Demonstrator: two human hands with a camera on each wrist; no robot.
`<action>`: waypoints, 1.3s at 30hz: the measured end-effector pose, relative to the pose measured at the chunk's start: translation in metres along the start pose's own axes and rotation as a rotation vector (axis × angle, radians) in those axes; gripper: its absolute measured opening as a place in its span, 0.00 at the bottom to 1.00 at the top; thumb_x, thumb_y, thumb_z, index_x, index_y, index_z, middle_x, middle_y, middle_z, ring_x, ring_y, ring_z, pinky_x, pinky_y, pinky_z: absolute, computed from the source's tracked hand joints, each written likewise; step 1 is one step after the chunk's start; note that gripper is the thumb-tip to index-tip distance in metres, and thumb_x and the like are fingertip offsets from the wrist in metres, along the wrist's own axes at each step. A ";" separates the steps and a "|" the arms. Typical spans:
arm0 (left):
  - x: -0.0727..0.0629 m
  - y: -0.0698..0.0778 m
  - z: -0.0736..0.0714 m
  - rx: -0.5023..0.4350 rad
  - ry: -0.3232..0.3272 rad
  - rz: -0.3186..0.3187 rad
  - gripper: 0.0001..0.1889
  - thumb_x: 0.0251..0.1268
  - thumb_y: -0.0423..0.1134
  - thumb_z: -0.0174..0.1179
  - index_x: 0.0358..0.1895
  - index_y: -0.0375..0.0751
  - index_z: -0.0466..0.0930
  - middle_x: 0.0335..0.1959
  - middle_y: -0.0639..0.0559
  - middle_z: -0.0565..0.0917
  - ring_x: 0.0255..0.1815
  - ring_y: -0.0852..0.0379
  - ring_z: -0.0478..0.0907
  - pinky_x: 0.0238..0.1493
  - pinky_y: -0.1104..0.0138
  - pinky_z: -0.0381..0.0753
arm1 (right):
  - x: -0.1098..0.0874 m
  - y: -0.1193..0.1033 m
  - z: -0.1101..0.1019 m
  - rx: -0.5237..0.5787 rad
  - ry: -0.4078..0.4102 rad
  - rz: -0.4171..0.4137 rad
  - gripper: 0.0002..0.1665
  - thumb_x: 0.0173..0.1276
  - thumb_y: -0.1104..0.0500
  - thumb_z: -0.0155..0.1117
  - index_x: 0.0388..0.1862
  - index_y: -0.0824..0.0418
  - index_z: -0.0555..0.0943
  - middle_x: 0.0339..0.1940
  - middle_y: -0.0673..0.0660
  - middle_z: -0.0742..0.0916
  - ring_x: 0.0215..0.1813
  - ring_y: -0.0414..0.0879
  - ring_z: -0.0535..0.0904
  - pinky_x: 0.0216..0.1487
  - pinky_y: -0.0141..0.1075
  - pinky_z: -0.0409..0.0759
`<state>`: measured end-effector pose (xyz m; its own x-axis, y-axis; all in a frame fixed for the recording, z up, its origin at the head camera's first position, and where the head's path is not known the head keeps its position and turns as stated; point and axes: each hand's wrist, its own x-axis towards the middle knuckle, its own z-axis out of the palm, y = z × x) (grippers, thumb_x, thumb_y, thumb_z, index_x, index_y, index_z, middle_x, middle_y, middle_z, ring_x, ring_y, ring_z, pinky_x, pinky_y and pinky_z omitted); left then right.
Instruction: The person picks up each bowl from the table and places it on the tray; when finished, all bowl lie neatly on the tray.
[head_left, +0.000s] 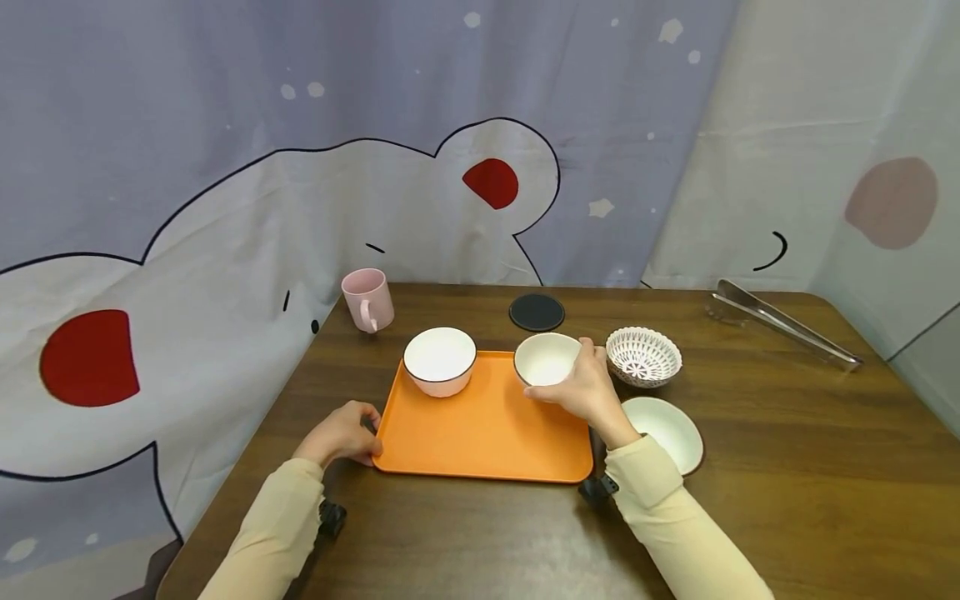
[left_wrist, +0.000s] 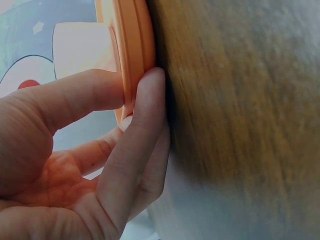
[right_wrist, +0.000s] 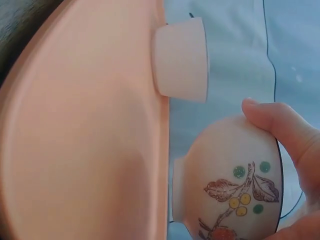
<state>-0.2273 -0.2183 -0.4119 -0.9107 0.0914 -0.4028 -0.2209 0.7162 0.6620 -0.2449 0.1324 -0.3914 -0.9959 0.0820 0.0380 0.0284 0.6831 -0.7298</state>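
An orange tray lies on the wooden table. At its left edge my left hand pinches the rim between thumb and fingers; in the left wrist view, fingertips reach under the edge. My right hand grips a cream bowl by its side, over the tray's back right corner. In the right wrist view this bowl shows leaves and berries painted on its outside, its foot close to the tray edge. A white bowl with a dark rim sits at the tray's back left.
A pink mug stands behind the tray at left, with a black round coaster at the back middle. Right of the tray are a patterned openwork-look bowl and a shallow white dish. Metal tongs lie at back right.
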 end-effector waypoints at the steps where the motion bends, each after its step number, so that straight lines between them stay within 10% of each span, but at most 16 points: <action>1: 0.000 0.000 0.000 -0.002 0.001 -0.001 0.16 0.46 0.23 0.64 0.41 0.31 0.73 0.32 0.39 0.80 0.22 0.55 0.82 0.30 0.64 0.87 | 0.001 0.000 0.002 -0.007 0.002 0.003 0.71 0.37 0.43 0.83 0.71 0.73 0.53 0.61 0.73 0.66 0.58 0.65 0.70 0.60 0.54 0.76; 20: -0.001 0.001 0.000 -0.008 -0.003 0.023 0.15 0.47 0.23 0.65 0.40 0.30 0.73 0.34 0.39 0.78 0.23 0.55 0.82 0.30 0.63 0.87 | 0.017 -0.006 0.026 0.016 0.029 0.059 0.67 0.37 0.46 0.85 0.67 0.73 0.55 0.58 0.71 0.66 0.60 0.65 0.68 0.63 0.53 0.73; 39: 0.002 -0.003 0.001 -0.018 0.007 0.047 0.15 0.45 0.22 0.64 0.38 0.30 0.73 0.33 0.38 0.78 0.23 0.54 0.81 0.29 0.63 0.87 | 0.016 -0.018 0.029 0.019 0.008 0.050 0.82 0.42 0.41 0.81 0.77 0.71 0.36 0.75 0.73 0.52 0.73 0.68 0.55 0.72 0.57 0.65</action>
<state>-0.2277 -0.2199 -0.4155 -0.9225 0.1200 -0.3668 -0.1842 0.6984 0.6916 -0.2637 0.1005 -0.3972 -0.9926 0.1212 0.0062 0.0765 0.6642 -0.7436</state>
